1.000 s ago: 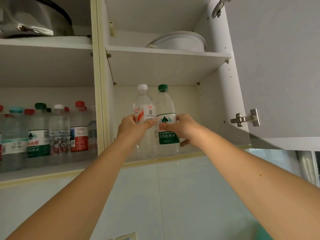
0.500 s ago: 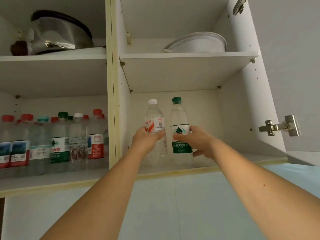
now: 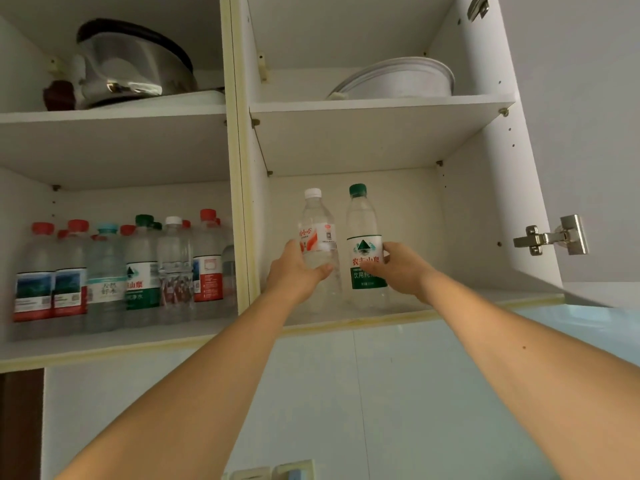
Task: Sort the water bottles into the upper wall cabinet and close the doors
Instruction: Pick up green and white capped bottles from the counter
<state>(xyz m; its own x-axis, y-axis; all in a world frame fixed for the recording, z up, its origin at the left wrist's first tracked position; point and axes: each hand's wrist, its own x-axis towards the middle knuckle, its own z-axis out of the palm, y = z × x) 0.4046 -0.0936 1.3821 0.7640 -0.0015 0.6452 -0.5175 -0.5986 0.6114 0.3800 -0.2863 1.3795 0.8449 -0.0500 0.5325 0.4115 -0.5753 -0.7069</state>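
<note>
Both bottles now deeper on the lower right shelf (image 3: 450, 308).
I grip 2: left hand (image 3: 294, 275) white-capped bottle (image 3: 317, 233), right hand (image 3: 401, 268) green-capped bottle (image 3: 363, 251).

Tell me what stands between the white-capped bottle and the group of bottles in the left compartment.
The cabinet's vertical divider panel stands between the white-capped bottle and the group of bottles; the head view shows it.

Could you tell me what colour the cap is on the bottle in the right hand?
Dark green cap, seen in the head view.
</note>
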